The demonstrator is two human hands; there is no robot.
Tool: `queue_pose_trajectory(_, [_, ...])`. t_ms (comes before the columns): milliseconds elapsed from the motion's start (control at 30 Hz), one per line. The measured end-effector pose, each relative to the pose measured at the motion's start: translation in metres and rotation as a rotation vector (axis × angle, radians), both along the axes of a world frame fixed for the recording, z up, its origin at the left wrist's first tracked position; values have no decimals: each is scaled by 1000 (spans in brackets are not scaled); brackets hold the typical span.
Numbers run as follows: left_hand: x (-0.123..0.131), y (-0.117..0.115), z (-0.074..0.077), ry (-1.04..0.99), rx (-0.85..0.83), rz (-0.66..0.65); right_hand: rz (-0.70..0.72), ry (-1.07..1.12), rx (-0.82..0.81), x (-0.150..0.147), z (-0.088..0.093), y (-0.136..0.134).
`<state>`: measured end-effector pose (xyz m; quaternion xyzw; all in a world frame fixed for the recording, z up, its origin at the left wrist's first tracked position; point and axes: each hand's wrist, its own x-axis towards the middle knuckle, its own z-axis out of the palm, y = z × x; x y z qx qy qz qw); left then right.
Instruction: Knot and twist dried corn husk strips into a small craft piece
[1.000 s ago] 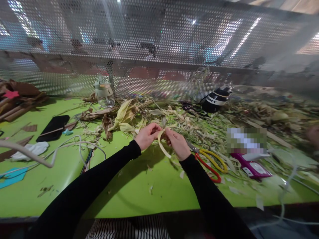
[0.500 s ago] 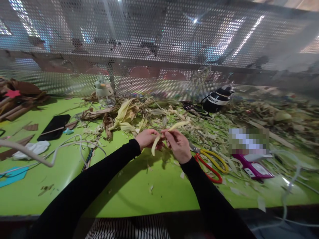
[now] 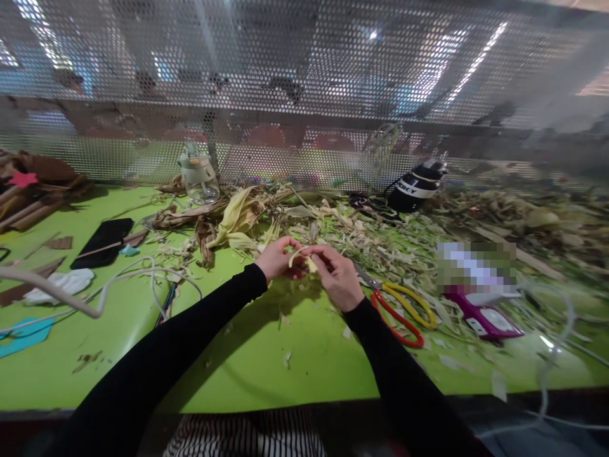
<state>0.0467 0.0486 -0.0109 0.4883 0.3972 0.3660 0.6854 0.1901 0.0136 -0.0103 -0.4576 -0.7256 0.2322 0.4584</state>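
Note:
Between my hands a pale yellow strip of corn husk [image 3: 297,255] bends in a small curve. My left hand [image 3: 278,259] pinches one part of it, fingers closed. My right hand [image 3: 337,274] grips the strip from the other side, thumb and fingers pressed together; its fingertips partly hide the husk. Both hands are held above the green table [image 3: 266,355]. Just right of my right hand lie scissors [image 3: 397,304] with one red and one yellow handle. Beyond my left hand rests a larger yellow-green corn husk [image 3: 239,216].
Husk scraps [image 3: 333,222] cover the back and right. A clear bottle [image 3: 200,176] and a black bottle [image 3: 415,188] stand near the perforated metal screen [image 3: 285,76]. On the left are a phone [image 3: 102,243] and a white cable [image 3: 90,310]; a purple tool [image 3: 495,322] lies right.
The husk strip was stretched out with both ends showing; now it is bent into a curve, mostly inside my fingers. My hands have shifted slightly.

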Motion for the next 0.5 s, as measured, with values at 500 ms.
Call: queue_pose_trajectory(500, [-3, 1, 4, -52, -42, -58, -91, -82, 10, 4, 1, 0])
